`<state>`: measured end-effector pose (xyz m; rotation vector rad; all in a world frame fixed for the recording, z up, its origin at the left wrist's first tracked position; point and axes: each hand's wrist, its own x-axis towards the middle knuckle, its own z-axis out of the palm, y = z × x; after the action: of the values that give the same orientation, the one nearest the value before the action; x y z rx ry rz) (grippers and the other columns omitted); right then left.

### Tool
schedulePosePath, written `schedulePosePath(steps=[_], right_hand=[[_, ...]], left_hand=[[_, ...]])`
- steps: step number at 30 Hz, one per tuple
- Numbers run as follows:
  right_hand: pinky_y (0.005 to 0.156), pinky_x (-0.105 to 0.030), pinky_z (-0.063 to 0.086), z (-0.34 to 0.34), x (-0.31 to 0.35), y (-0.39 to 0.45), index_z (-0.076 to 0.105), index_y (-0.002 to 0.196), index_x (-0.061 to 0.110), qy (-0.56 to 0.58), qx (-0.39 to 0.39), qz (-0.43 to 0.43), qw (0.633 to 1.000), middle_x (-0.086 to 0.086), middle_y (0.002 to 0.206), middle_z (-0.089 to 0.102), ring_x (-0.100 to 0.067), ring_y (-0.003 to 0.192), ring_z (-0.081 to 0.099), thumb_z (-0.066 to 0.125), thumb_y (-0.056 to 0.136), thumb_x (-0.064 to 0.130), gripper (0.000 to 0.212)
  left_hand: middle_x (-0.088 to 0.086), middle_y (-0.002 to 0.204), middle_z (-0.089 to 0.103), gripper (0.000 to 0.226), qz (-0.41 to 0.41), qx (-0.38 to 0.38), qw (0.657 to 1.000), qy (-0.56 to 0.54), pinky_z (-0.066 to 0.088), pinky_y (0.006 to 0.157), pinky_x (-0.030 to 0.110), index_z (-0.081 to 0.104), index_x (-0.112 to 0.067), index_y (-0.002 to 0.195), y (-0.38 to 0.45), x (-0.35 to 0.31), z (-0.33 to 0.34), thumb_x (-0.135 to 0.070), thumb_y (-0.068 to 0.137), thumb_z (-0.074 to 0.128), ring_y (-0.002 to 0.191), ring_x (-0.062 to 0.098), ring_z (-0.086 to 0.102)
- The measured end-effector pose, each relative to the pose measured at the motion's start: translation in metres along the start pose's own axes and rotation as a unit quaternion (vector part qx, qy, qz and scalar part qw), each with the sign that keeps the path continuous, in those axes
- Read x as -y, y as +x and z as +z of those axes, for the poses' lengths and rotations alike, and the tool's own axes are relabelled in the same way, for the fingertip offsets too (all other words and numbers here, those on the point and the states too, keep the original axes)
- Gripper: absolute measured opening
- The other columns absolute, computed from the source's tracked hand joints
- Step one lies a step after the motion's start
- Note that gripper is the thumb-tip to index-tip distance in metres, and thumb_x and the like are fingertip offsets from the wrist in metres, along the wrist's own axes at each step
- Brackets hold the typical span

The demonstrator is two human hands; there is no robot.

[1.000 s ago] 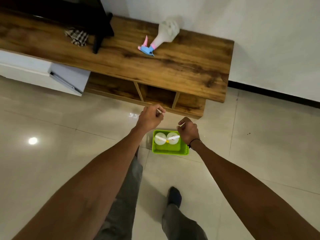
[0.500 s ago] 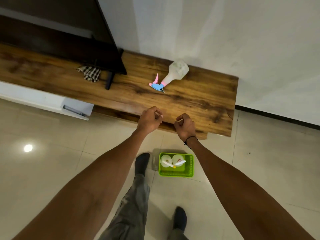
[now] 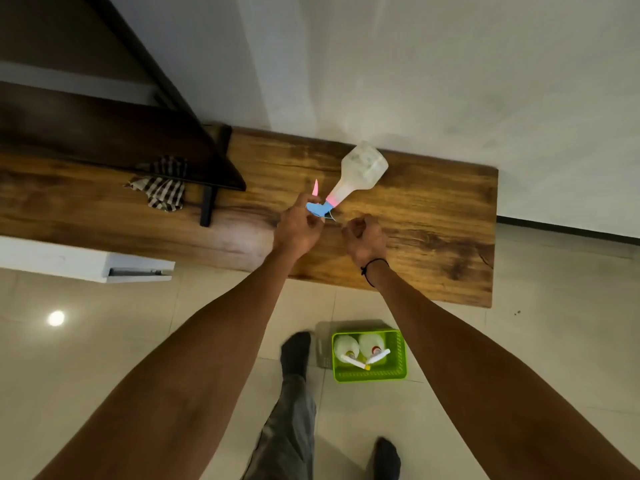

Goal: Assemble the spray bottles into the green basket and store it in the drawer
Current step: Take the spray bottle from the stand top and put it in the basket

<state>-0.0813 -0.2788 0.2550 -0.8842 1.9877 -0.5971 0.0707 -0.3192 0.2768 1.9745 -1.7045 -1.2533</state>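
Note:
A clear spray bottle (image 3: pixel 360 171) with a blue head and pink trigger lies on its side on the wooden cabinet top (image 3: pixel 433 216). My left hand (image 3: pixel 298 226) is at the blue head, with its fingers closed around it. My right hand (image 3: pixel 365 237) is a closed fist just right of the head, over the wood; nothing shows in it. A thin tube pokes out between the two hands. The green basket (image 3: pixel 398 372) stands on the floor below my right forearm, with two white spray bottles (image 3: pixel 360 348) upright inside.
A dark TV stand foot (image 3: pixel 207 206) and a checked cloth (image 3: pixel 161 188) sit left on the cabinet top. A white drawer (image 3: pixel 104 268) juts out at the lower left. My feet in dark socks stand beside the basket on the tiled floor.
The view has risen, so the basket now lies lower in the frame. Both hands have moved up from the cabinet's front edge to the lying bottle, and my left hand has taken its blue head.

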Motion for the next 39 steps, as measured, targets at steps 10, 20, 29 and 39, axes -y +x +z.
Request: schedulePosePath(steps=[10, 20, 29, 39], right_hand=[[0.091, -0.042, 0.061, 0.055, 0.036, 0.045, 0.067, 0.126, 0.008, 0.102, 0.045, 0.096, 0.989, -0.011, 0.117, 0.073, -0.024, 0.099, 0.07, 0.067, 0.097, 0.035, 0.039], [0.078, -0.037, 0.053, 0.003, -0.015, -0.023, 0.062, 0.126, 0.003, 0.063, -0.033, 0.078, 0.994, -0.016, 0.118, 0.071, -0.031, 0.105, 0.069, 0.061, 0.103, 0.031, 0.037], [0.08, -0.041, 0.053, -0.081, -0.098, -0.123, 0.054, 0.122, 0.003, 0.058, -0.066, 0.003, 0.996, -0.019, 0.115, 0.068, -0.036, 0.104, 0.065, 0.064, 0.101, 0.024, 0.032], [0.065, -0.034, 0.043, -0.143, -0.252, -0.236, 0.05, 0.113, 0.012, -0.069, -0.06, -0.071, 0.993, -0.009, 0.094, 0.069, -0.034, 0.082, 0.065, 0.063, 0.1, 0.033, 0.027]], left_hand=[[0.013, 0.16, 0.042, 0.062, 0.037, 0.007, 0.987, 0.158, 0.047, 0.111, 0.046, 0.041, -0.032, 0.159, 0.051, 0.013, 0.024, -0.03, 0.102, 0.066, 0.143, 0.035, 0.043], [0.007, 0.112, 0.078, 0.085, 0.028, 0.041, 0.998, -0.045, 0.063, 0.093, 0.044, 0.041, -0.021, 0.152, -0.029, 0.005, 0.048, -0.011, 0.083, 0.087, 0.103, 0.021, 0.074], [0.007, 0.11, 0.078, 0.081, -0.008, 0.05, 0.977, -0.207, 0.063, 0.095, 0.045, 0.049, -0.016, 0.144, -0.168, -0.009, 0.135, 0.004, 0.076, 0.088, 0.101, 0.02, 0.075], [0.003, 0.117, 0.074, 0.079, 0.013, 0.098, 0.983, -0.154, 0.062, 0.095, 0.041, 0.043, -0.024, 0.149, -0.321, 0.016, 0.253, -0.005, 0.083, 0.084, 0.109, 0.019, 0.07]])
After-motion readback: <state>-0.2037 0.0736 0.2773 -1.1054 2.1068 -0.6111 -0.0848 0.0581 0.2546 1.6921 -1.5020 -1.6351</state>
